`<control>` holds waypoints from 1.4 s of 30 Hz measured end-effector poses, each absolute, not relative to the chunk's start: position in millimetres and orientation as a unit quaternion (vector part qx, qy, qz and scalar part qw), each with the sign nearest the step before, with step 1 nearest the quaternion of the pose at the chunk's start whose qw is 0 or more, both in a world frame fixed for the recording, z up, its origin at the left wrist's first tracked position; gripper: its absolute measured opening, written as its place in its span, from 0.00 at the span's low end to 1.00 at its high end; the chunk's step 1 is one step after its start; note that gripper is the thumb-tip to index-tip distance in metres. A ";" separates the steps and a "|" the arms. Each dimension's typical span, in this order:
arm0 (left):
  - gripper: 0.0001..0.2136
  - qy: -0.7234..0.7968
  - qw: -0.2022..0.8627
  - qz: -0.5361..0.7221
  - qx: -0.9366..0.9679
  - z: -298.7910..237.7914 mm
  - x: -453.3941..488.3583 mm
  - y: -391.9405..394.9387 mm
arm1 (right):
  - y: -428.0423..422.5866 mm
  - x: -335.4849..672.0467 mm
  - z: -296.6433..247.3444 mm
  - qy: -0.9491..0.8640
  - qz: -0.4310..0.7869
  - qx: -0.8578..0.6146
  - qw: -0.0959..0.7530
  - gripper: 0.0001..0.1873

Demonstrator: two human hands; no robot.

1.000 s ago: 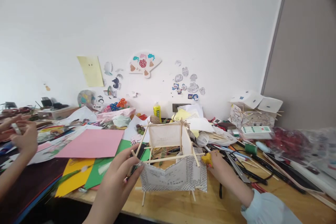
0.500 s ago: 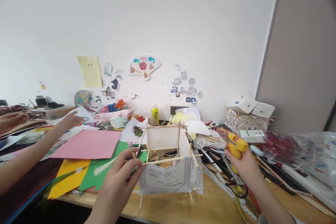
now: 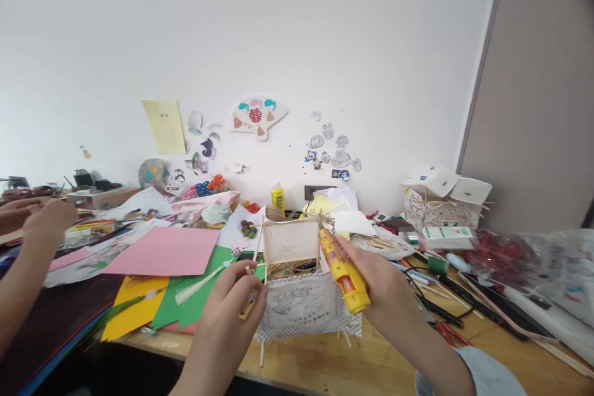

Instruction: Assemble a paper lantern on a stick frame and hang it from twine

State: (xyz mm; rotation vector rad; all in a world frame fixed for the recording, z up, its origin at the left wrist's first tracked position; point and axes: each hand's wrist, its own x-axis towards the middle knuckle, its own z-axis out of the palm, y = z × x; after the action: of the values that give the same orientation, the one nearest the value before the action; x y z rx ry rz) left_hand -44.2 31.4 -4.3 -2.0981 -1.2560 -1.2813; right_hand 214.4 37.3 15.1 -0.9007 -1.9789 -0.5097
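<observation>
A small model house of wooden sticks and paper stands near the table's front edge, with a drawing and handwriting on its front panel. My left hand is closed at its left front corner, the fingers pinched around the stick frame. Short stick ends show beside those fingertips. In my right hand is a yellow hot glue gun, pointing up and away. Its nozzle appears at the upper right corner of the house's back frame, near a tuft of twine; whether it touches cannot be told.
Pink paper, green and yellow sheets, and a white tassel lie left. Another person's hands are at far left. A yellow bottle stands behind the house. Sticks, cables, a green spool and plastic bags crowd the right.
My right hand has brought the glue gun left to the house. The house looks turned slightly, and the stick across its front top no longer shows. The other person's hand moved left.
</observation>
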 end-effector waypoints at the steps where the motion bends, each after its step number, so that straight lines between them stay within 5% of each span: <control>1: 0.07 -0.448 0.187 -0.451 -0.749 -4.6 -43.7 30.7 | 38.1 213.6 15.6 -0.799 -0.215 -0.363 0.428 0.28; 6: 0.05 -0.445 0.192 -0.448 -0.751 -8.7 -46.0 28.8 | 39.5 213.9 14.6 -0.782 -0.248 -0.393 0.416 0.29; 13: 0.03 -0.414 0.234 -0.446 -0.758 -14.0 -46.8 22.2 | 24.4 221.8 0.0 -0.722 -0.205 -0.422 0.508 0.27; 17: 0.07 -0.394 0.298 -0.436 -0.753 -17.7 -46.7 18.2 | 17.5 230.1 -18.1 -0.719 -0.111 -0.450 0.518 0.18; 21: 0.14 -0.378 0.345 -0.439 -0.738 -26.9 -49.1 18.6 | 17.9 230.7 -23.4 -0.800 -0.102 -0.325 0.494 0.10; 42: 0.11 -0.319 0.282 -0.547 -0.721 -43.5 -41.2 25.1 | 15.3 175.6 -17.8 -0.832 -0.203 -0.281 0.434 0.19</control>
State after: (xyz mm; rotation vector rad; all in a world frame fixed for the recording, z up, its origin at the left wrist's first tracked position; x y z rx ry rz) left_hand -41.2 25.1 -43.5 -1.9319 -0.8542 -1.4645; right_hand 175.6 15.3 -17.8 -0.6990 -2.0707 -0.5053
